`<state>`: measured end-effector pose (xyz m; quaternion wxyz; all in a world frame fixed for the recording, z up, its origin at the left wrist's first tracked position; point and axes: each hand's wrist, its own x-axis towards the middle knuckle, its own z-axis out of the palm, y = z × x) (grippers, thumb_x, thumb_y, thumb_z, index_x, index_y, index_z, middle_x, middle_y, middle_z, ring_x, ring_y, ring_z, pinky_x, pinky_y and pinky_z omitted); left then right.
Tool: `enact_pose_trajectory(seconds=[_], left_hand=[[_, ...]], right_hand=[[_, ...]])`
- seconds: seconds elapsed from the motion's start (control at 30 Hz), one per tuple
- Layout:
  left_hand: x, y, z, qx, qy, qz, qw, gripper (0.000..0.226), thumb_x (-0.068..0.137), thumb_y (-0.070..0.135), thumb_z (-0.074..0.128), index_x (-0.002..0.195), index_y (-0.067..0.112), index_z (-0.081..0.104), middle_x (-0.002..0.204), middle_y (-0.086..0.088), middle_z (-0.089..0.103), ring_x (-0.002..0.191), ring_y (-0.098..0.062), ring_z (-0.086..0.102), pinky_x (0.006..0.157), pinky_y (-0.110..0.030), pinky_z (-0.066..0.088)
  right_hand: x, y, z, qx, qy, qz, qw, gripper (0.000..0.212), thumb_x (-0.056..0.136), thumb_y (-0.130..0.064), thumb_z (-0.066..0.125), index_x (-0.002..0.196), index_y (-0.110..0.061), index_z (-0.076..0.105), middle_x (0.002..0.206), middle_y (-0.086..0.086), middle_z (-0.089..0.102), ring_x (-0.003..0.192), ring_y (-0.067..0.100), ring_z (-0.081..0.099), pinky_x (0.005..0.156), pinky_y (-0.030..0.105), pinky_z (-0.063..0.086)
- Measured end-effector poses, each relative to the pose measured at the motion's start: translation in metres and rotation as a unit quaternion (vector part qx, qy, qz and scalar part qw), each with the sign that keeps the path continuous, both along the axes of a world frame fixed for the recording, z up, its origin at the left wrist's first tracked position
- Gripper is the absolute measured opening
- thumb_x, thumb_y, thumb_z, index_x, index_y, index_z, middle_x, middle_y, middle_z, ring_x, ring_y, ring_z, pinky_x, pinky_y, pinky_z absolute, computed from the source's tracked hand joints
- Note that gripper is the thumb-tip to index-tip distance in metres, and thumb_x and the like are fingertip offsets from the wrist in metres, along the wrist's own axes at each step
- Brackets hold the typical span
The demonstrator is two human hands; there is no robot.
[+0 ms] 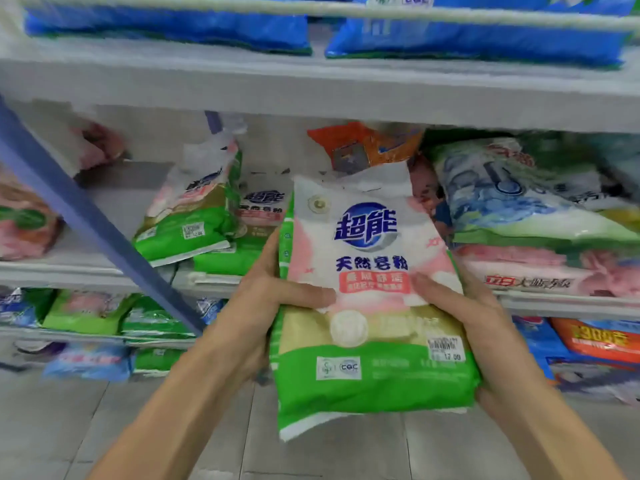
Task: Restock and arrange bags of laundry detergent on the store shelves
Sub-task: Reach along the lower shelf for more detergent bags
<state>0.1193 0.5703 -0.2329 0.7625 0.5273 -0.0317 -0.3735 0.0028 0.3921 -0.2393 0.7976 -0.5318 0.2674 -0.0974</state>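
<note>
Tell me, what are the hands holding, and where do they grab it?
Both hands hold one green, pink and white detergent bag: the left hand grips its left edge, the right hand its right edge, thumbs pressed on the front.

The detergent bag [367, 289] is glossy, crinkled plastic film; the shelf [311, 95] looks smooth, matt painted metal.

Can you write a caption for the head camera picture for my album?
Left hand and right hand grip a green-and-white detergent bag before a store shelf stacked with matching bags.
</note>
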Motion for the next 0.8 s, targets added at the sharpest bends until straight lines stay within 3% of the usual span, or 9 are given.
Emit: enact_pose_trajectory(seconds=[0.17, 0.27, 0.43, 0.5, 0.57, 0.6, 0.67, 0.7, 0.8], left_hand=[[0.022, -0.014, -0.025, -0.008, -0.042, -0.021, 0.999, 0.102, 0.053, -0.020, 0.066, 0.141, 0.030, 0.051, 0.113, -0.019, 0.074, 0.096, -0.046, 0.073, 0.077, -0.059, 0.060], [0.031, -0.017, -0.033, 0.004, -0.064, -0.029, 0.998, 0.105, 0.050, -0.023, 0.069, 0.141, 0.026, 0.052, 0.110, -0.019, 0.076, 0.092, -0.043, 0.075, 0.071, -0.053, 0.061], [0.058, -0.038, -0.028, 0.024, -0.104, 0.006, 0.994, 0.075, 0.063, -0.015, 0.071, 0.130, 0.017, 0.063, 0.108, -0.016, 0.077, 0.092, -0.039, 0.076, 0.075, -0.050, 0.063], [0.077, -0.053, -0.025, 0.039, -0.099, 0.033, 0.994, 0.061, 0.072, -0.014, 0.068, 0.127, 0.013, 0.068, 0.103, -0.014, 0.078, 0.087, -0.034, 0.077, 0.071, -0.041, 0.064], [0.097, -0.069, -0.025, 0.089, -0.129, 0.057, 0.986, 0.061, 0.075, -0.016, 0.069, 0.130, 0.009, 0.065, 0.089, -0.008, 0.079, 0.067, -0.021, 0.077, 0.053, -0.024, 0.058], [0.106, -0.076, -0.026, 0.115, -0.139, 0.070, 0.981, 0.066, 0.075, -0.017, 0.070, 0.135, 0.010, 0.061, 0.083, -0.005, 0.078, 0.057, -0.016, 0.074, 0.047, -0.020, 0.054], [0.118, -0.085, -0.033, 0.133, -0.133, 0.085, 0.978, 0.072, 0.077, -0.018, 0.069, 0.141, 0.011, 0.054, 0.075, 0.000, 0.075, 0.046, -0.014, 0.069, 0.040, -0.019, 0.049], [0.121, -0.087, -0.038, 0.136, -0.132, 0.090, 0.978, 0.070, 0.079, -0.018, 0.068, 0.141, 0.009, 0.053, 0.068, 0.005, 0.074, 0.044, -0.014, 0.068, 0.039, -0.019, 0.048], [0.125, -0.092, -0.044, 0.136, -0.125, 0.123, 0.975, 0.059, 0.083, -0.020, 0.062, 0.137, 0.004, 0.054, 0.054, 0.020, 0.066, 0.043, -0.013, 0.066, 0.038, -0.019, 0.048]], right_hand=[[0.016, -0.012, -0.024, -0.009, -0.026, 0.001, 1.000, 0.046, 0.079, -0.015, 0.069, 0.125, -0.024, 0.068, 0.110, 0.009, 0.078, 0.091, 0.031, 0.077, 0.073, 0.041, 0.064], [0.023, -0.016, -0.033, 0.006, -0.044, -0.008, 0.999, 0.045, 0.079, -0.011, 0.069, 0.122, -0.022, 0.069, 0.107, 0.011, 0.078, 0.087, 0.030, 0.078, 0.069, 0.041, 0.065], [0.050, -0.031, -0.031, -0.021, -0.011, -0.017, 1.000, 0.029, 0.085, -0.015, 0.072, 0.113, -0.019, 0.072, 0.092, 0.008, 0.079, 0.072, 0.027, 0.077, 0.060, 0.039, 0.064], [0.068, -0.042, -0.028, -0.043, 0.023, -0.032, 0.998, 0.020, 0.087, -0.018, 0.072, 0.106, -0.016, 0.071, 0.078, 0.006, 0.077, 0.060, 0.023, 0.073, 0.054, 0.034, 0.060], [0.089, -0.050, -0.027, -0.100, 0.061, -0.064, 0.991, 0.027, 0.088, -0.025, 0.071, 0.114, -0.017, 0.068, 0.090, 0.005, 0.076, 0.072, 0.024, 0.073, 0.069, 0.037, 0.062], [0.101, -0.055, -0.028, -0.156, 0.085, -0.078, 0.981, 0.033, 0.090, -0.028, 0.069, 0.121, -0.016, 0.065, 0.100, 0.005, 0.074, 0.081, 0.024, 0.071, 0.078, 0.030, 0.059], [0.122, -0.061, -0.029, -0.268, 0.121, -0.084, 0.952, 0.027, 0.098, -0.024, 0.060, 0.124, -0.015, 0.059, 0.102, 0.003, 0.064, 0.079, 0.019, 0.061, 0.063, 0.012, 0.047], [0.131, -0.064, -0.029, -0.300, 0.138, -0.083, 0.940, 0.024, 0.100, -0.021, 0.056, 0.123, -0.014, 0.057, 0.105, 0.005, 0.063, 0.081, 0.020, 0.059, 0.061, 0.015, 0.045], [0.148, -0.068, -0.029, -0.395, 0.153, -0.075, 0.903, 0.040, 0.094, -0.018, 0.053, 0.134, -0.014, 0.058, 0.122, 0.007, 0.068, 0.107, 0.028, 0.062, 0.088, 0.029, 0.050]])
